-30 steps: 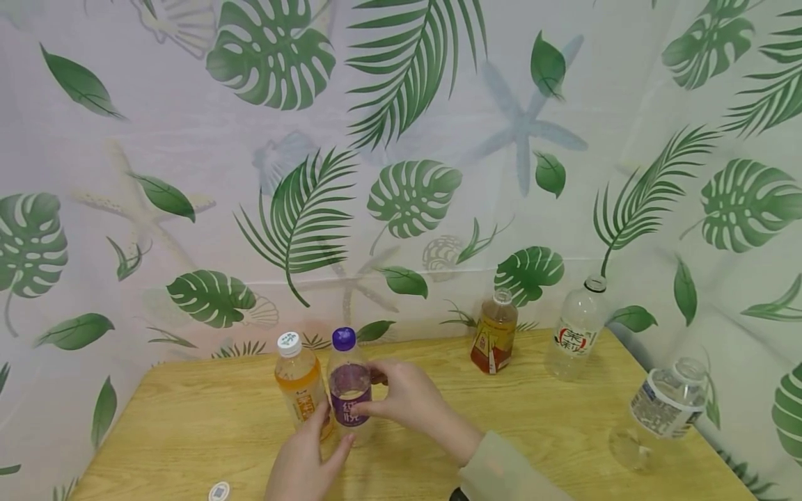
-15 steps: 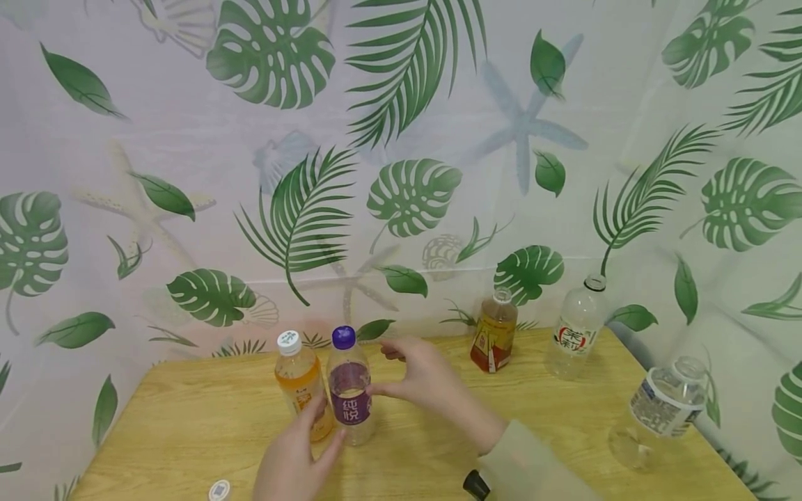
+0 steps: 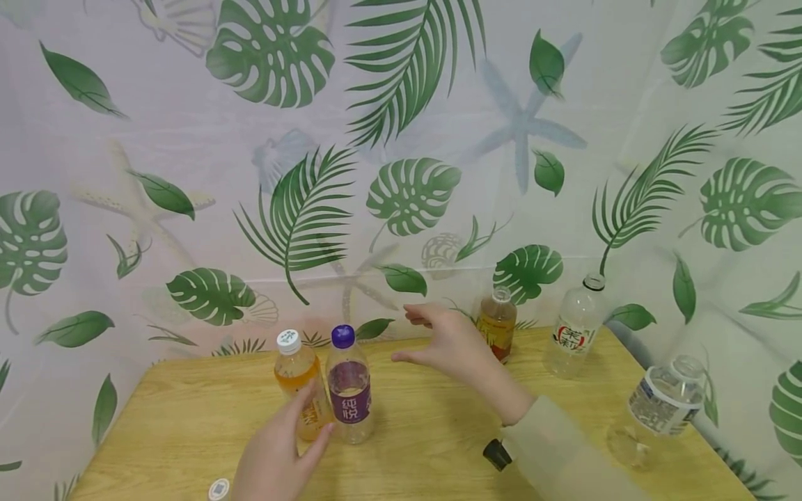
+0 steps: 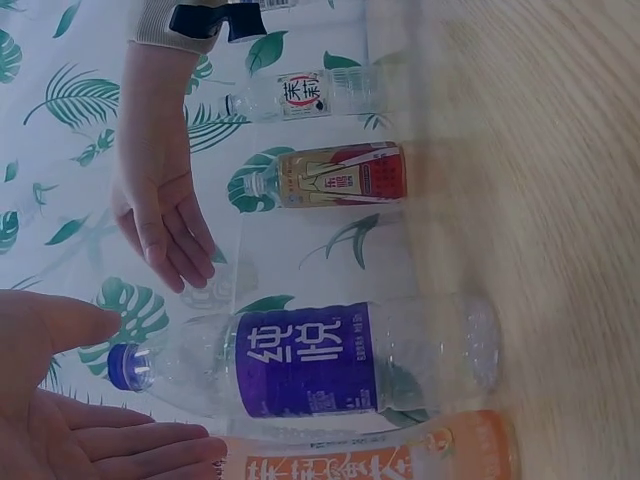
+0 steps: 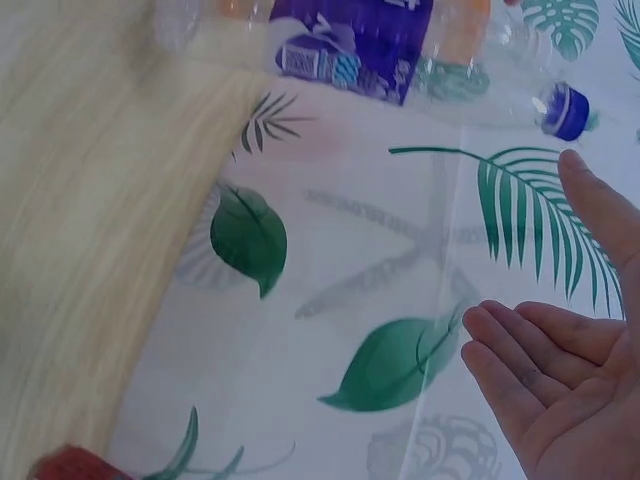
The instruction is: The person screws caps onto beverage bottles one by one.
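Observation:
A clear plastic bottle (image 3: 351, 403) with a purple label and purple cap stands upright on the table, close beside a bottle of orange drink (image 3: 296, 370) with a white cap. My left hand (image 3: 272, 449) is in front of the pair, thumb and fingers spread; its fingers overlap the orange drink bottle in the head view. In the left wrist view that hand is beside the purple cap (image 4: 122, 367) with nothing in its grasp. Holding nothing, my right hand (image 3: 447, 344) hovers right of the purple-labelled bottle, fingers extended and thumb apart, partly covering an uncapped bottle of reddish-brown drink (image 3: 499, 321).
Toward the right stand a clear uncapped bottle (image 3: 573, 341) with a red-ringed label and another clear uncapped bottle (image 3: 665, 403) near the table's right edge. A white bottle cap (image 3: 219, 488) lies at the front left of the wooden table (image 3: 175, 410). Leaf-patterned cloth (image 3: 401, 195) hangs behind.
My right hand has let go of the purple-labelled bottle and moved right and up. My left hand has drawn back down and left. Both bottles stay in place.

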A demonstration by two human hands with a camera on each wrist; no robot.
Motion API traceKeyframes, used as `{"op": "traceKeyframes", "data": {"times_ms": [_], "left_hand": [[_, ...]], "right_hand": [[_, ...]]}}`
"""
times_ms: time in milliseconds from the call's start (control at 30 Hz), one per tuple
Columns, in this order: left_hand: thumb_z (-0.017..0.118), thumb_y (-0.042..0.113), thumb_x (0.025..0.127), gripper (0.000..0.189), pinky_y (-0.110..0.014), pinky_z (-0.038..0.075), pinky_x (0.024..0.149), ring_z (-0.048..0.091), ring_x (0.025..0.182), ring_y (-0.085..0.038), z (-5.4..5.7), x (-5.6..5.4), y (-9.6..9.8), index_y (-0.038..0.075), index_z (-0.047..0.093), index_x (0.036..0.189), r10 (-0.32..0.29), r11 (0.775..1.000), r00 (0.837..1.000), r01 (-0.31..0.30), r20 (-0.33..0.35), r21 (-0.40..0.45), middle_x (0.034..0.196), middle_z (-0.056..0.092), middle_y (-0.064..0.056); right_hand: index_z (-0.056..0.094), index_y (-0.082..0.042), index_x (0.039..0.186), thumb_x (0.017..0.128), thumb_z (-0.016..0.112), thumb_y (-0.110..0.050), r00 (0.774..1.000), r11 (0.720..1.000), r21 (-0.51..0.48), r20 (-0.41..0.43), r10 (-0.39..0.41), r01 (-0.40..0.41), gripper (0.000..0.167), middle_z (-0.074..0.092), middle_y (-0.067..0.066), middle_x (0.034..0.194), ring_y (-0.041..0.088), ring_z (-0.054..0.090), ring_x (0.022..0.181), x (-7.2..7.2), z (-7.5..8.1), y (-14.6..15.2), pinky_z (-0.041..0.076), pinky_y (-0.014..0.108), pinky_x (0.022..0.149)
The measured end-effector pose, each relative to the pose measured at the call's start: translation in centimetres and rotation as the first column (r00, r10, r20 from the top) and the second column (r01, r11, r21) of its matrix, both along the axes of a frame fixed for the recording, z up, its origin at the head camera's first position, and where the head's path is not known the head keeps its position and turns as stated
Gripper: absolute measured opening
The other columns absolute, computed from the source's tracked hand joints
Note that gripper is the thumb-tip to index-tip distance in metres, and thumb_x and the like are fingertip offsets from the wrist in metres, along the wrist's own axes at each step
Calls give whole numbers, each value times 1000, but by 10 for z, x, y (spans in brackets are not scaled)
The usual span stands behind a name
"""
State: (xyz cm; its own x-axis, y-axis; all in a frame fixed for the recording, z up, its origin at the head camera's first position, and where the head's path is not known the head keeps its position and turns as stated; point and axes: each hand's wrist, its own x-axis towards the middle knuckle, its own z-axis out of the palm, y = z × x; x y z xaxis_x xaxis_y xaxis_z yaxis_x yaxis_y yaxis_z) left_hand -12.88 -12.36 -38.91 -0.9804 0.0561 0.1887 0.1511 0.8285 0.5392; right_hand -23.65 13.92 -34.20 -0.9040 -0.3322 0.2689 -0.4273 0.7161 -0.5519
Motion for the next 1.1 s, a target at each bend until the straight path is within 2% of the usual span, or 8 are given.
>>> {"op": "traceKeyframes", "data": {"times_ms": [200, 333, 567, 667, 800, 900, 967, 1100], "left_hand": [[74, 38, 100, 67, -59, 57, 106, 69, 127, -42, 8, 2, -10, 7, 52, 155, 1, 999, 1000, -2, -21, -47, 143, 68, -18], [76, 35, 99, 64, -59, 58, 104, 71, 123, -42, 10, 5, -13, 7, 55, 152, 11, 999, 997, -14, -80, -37, 138, 72, -17], [79, 28, 97, 58, -59, 59, 100, 72, 120, -40, 10, 13, -17, 8, 60, 148, 33, 999, 986, -35, -165, -12, 135, 74, -14], [80, 25, 96, 55, -59, 61, 97, 73, 118, -40, 10, 14, -20, 8, 62, 145, 42, 999, 975, -46, -220, -9, 133, 75, -13], [82, 18, 93, 51, -58, 63, 90, 76, 111, -40, 9, 13, -25, 7, 67, 140, 62, 998, 942, -65, -328, 3, 127, 78, -14], [83, 15, 91, 49, -58, 63, 87, 77, 107, -40, 8, 12, -31, 5, 68, 137, 84, 996, 922, -86, -378, 12, 124, 79, -15], [82, 14, 91, 48, -59, 63, 86, 77, 106, -41, 7, 11, -34, 5, 68, 137, 96, 995, 918, -97, -384, 16, 123, 79, -15], [81, 15, 93, 47, -59, 63, 85, 77, 107, -41, 7, 9, -40, 4, 68, 137, 114, 993, 923, -116, -368, 17, 125, 78, -16]], "right_hand": [[63, 0, 143, 84, 93, -33, 998, 1000, 1, -48, -31, 31, 74, 69, 17, 143, 36, 69, 128, -10, 8, 19, 57, 52, 108], [61, -1, 146, 83, 93, -33, 994, 998, 10, -95, -62, 63, 78, 71, 18, 139, 36, 71, 125, -15, 11, 31, 59, 52, 105], [58, -8, 151, 86, 90, -35, 990, 995, 22, -98, -100, 102, 77, 71, 19, 138, 38, 70, 125, -22, 14, 46, 59, 56, 104], [60, -5, 148, 86, 91, -34, 987, 992, 23, -104, -124, 127, 76, 71, 20, 137, 40, 70, 125, -23, 16, 53, 57, 56, 106], [58, -1, 149, 87, 90, -34, 986, 988, 19, -76, -149, 151, 77, 68, 21, 142, 42, 67, 128, -26, 20, 63, 56, 57, 108], [56, 1, 150, 89, 88, -34, 985, 986, 15, -46, -168, 169, 77, 65, 22, 146, 44, 65, 131, -28, 24, 71, 55, 57, 110], [56, 2, 150, 90, 87, -33, 983, 983, 21, -40, -181, 182, 76, 65, 22, 147, 45, 63, 133, -30, 27, 76, 54, 58, 111], [54, 3, 151, 91, 85, -34, 976, 976, 32, -34, -215, 216, 76, 64, 23, 147, 45, 61, 134, -33, 28, 86, 52, 59, 112]]}}
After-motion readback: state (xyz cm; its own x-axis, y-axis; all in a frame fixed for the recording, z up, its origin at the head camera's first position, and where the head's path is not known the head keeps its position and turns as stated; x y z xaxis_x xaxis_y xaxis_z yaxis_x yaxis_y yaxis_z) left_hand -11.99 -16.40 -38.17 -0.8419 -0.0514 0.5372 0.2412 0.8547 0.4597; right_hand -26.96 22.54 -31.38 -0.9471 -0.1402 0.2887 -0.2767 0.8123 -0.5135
